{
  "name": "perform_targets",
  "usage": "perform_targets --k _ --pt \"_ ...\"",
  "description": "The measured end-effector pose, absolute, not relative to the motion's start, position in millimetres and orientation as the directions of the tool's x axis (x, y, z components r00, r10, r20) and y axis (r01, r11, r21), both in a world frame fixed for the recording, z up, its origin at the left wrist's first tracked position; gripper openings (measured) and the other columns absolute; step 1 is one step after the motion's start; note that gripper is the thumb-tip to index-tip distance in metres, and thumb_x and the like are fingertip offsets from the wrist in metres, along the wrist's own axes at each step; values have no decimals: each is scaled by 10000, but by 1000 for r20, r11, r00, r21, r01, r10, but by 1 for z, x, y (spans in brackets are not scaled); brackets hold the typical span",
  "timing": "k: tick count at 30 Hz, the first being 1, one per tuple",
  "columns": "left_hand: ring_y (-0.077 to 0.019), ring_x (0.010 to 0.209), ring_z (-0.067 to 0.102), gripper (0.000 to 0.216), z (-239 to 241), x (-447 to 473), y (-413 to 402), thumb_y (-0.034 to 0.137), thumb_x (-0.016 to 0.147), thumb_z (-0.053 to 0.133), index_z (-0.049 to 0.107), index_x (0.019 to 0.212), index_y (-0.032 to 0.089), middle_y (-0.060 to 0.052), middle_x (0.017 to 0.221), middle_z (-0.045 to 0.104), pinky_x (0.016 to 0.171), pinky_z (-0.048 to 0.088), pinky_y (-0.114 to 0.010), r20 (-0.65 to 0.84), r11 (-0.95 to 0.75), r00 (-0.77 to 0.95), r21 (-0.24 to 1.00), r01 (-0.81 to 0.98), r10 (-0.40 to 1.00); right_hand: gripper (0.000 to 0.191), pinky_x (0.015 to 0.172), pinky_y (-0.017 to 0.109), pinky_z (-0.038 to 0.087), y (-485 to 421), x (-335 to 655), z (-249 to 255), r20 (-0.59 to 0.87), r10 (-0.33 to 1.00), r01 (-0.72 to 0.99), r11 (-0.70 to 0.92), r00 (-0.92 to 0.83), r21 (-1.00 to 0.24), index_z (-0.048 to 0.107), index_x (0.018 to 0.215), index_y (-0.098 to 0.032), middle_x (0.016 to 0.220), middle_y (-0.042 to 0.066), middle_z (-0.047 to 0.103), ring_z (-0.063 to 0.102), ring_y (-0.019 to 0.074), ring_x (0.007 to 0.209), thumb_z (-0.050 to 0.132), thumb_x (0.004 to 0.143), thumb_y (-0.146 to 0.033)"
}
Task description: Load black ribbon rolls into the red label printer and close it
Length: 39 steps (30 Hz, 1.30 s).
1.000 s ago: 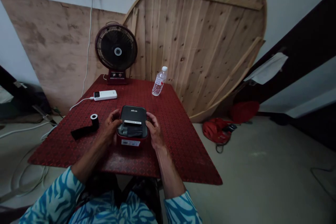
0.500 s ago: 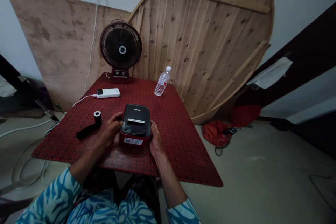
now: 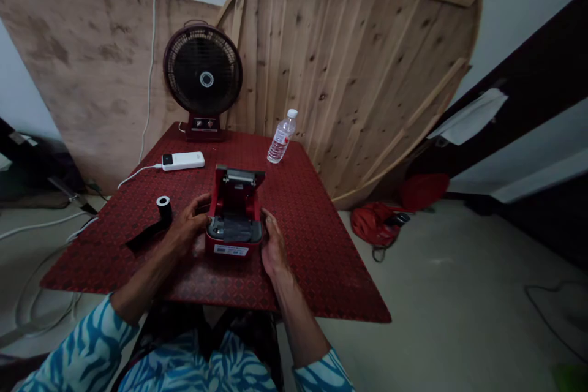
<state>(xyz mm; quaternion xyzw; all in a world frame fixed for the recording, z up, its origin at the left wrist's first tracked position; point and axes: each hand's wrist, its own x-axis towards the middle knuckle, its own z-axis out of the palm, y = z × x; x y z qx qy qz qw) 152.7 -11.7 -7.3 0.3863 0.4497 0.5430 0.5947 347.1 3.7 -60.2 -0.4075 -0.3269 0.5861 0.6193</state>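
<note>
A small red and black receipt printer (image 3: 235,250) sits on the table before me, its lid (image 3: 239,179) raised and tilted back. Dark strip-like material lies across its front, and a white label is stuck on the front face. My left hand (image 3: 190,220) grips the left side, thumb at the front corner. Against the right side, my right hand (image 3: 274,242) is pressed with its fingers along the casing. Left of the printer stands a black roll (image 3: 164,208) with a white core, its loose end trailing over the table.
The red patterned table (image 3: 321,269) also bears a white power bank (image 3: 184,160) with a cable, a fan (image 3: 203,73) and a water bottle (image 3: 282,138). A round wooden board (image 3: 344,73) leans on the wall behind. Red bags (image 3: 374,223) lie on the floor at right.
The printer's lid has swung up and back from closed, showing the inside. Both hands stay at its sides. The view has shifted slightly.
</note>
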Motion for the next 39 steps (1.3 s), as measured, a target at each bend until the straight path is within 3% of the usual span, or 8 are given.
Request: perform_targets --k 4,7,9,12,18,23,32,39 --pt "-269 1010 635 614 -11 153 -11 145 629 569 532 1239 207 -115 1247 596 790 527 -368 -96 91 -1 945 -315 995 430 855 348 452 7 355 -51 -56 984 -419 21 171 -908 628 1073 -248 1055 43 695 628 208 982 651 723 -497" --pt "-256 1009 637 602 -13 155 -12 134 634 558 537 1231 207 -109 1224 615 804 519 -356 -69 69 11 936 -346 998 363 898 371 440 8 366 -27 117 959 -246 183 260 -952 648 1035 -234 1039 54 700 626 212 996 596 781 -488" --pt "-253 1019 631 610 -14 157 -13 134 630 556 536 1236 202 -106 1207 626 831 506 -359 -50 50 11 931 -361 999 300 903 373 439 9 369 -6 289 950 -26 294 117 -955 680 992 -235 1016 53 709 626 214 990 548 831 -451" --pt "-252 1069 605 598 -17 160 -13 149 635 550 543 1231 184 -104 1199 630 888 476 -361 -30 15 -36 933 -360 999 230 859 365 450 21 357 18 398 869 271 475 -293 -837 718 915 -261 935 34 721 636 211 908 525 847 -365" --pt "-269 1051 605 582 -19 163 -12 140 605 566 571 1187 165 -110 1121 666 904 457 -394 3 -22 -48 920 -392 999 167 690 279 435 73 320 19 126 778 589 561 -616 -582 702 690 -268 719 -4 703 617 187 720 639 639 -121" --pt "-247 1034 608 579 -14 164 -16 118 609 569 568 1186 170 -94 1135 661 858 466 -340 11 -29 -45 904 -428 999 194 587 263 384 92 313 14 9 747 622 561 -665 -546 643 526 -231 533 -22 628 557 164 545 653 528 -37" --pt "-245 1025 612 549 -10 168 -17 126 613 571 577 1160 163 -90 1096 674 884 466 -347 32 -59 -74 917 -394 997 345 789 333 436 70 324 19 203 786 576 577 -584 -579 684 954 -254 915 16 704 617 220 861 621 642 -120" --pt "-273 1094 572 315 33 108 -26 307 697 672 692 996 213 -43 1060 690 933 465 -359 200 -204 -184 979 -7 962 289 867 393 441 33 355 43 373 833 429 536 -408 -727 695 967 -265 947 21 704 621 236 908 662 683 -224"
